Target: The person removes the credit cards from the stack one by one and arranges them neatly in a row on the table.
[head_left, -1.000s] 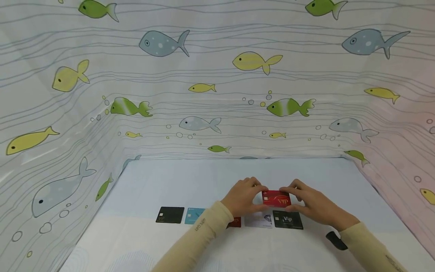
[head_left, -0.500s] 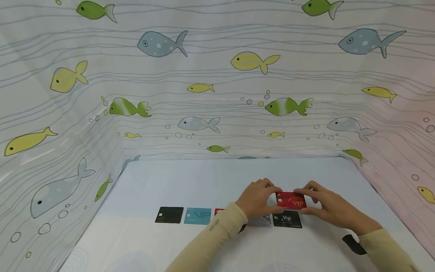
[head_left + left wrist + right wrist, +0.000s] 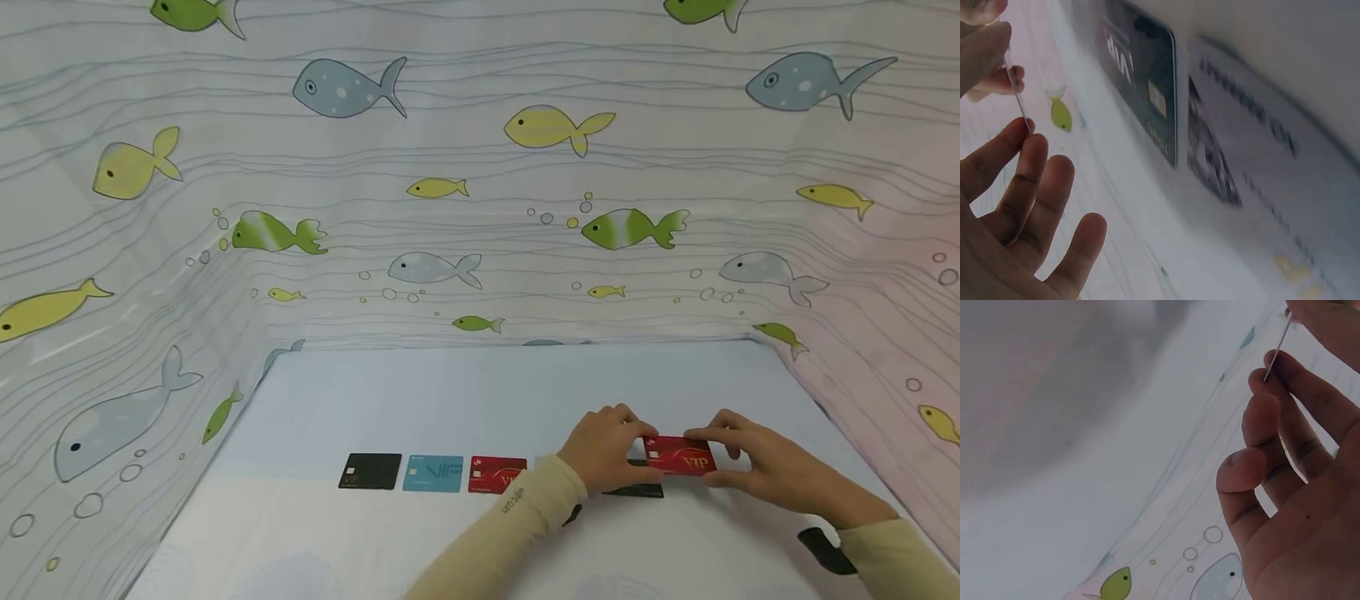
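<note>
A red VIP card (image 3: pixel 679 456) is held above the table between both hands, its printed face toward the head camera. My left hand (image 3: pixel 606 450) pinches its left edge, and my right hand (image 3: pixel 780 462) pinches its right edge. In the wrist views the card is edge-on, a thin line between fingertips. Below, a row of cards lies on the table: black (image 3: pixel 369 472), light blue (image 3: pixel 433 473) and another red one (image 3: pixel 495 473). A pale card (image 3: pixel 1266 112) and a black Vip card (image 3: pixel 1141 69) continue the row, largely covered by my left hand in the head view.
The white table (image 3: pixel 390 392) carries the cards. A fish-patterned sheet (image 3: pixel 352 192) rises behind it and along both sides. Black straps show at both wrists, the right one (image 3: pixel 825 550) beside the beige sleeve (image 3: pixel 896 558).
Both hands have moved to the right with the red card, still pinching its edges. The lying red card is more exposed, while the black Vip card is now more covered by the left hand.
</note>
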`<state>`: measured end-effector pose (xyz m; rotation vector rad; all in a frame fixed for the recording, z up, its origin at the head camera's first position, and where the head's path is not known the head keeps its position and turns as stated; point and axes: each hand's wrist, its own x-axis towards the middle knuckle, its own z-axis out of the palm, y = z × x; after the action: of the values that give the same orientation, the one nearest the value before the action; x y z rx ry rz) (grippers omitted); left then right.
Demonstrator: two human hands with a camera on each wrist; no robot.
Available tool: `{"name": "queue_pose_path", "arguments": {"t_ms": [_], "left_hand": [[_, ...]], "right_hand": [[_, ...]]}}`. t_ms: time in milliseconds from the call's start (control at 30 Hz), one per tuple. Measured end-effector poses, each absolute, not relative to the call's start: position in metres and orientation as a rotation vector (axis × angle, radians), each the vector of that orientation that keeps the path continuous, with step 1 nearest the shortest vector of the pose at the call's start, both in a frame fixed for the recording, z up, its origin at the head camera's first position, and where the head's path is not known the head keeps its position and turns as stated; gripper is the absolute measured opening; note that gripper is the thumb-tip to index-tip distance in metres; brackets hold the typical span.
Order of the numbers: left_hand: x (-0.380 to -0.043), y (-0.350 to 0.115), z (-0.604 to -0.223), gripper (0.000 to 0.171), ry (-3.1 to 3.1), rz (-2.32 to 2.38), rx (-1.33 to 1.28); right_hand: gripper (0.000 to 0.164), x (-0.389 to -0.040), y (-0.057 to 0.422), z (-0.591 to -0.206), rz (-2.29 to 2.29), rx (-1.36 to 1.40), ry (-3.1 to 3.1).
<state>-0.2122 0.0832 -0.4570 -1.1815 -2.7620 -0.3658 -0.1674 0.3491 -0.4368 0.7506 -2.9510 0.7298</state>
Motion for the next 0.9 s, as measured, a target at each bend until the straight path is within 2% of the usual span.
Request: {"name": "queue_pose_path", "arguments": {"t_ms": [500, 900], "left_hand": [[-0.201, 0.117, -0.467, 0.051, -2.809, -0.133, -1.102], [-0.197, 0.122, -0.469, 0.050, -2.873, -0.121, -1.071]], "right_hand": [[0.056, -0.166, 0.370, -0.452, 0.760, 0.767, -3.035], [0.060, -0.169, 0.375, -0.460, 0.791, 0.816, -3.054]]}}
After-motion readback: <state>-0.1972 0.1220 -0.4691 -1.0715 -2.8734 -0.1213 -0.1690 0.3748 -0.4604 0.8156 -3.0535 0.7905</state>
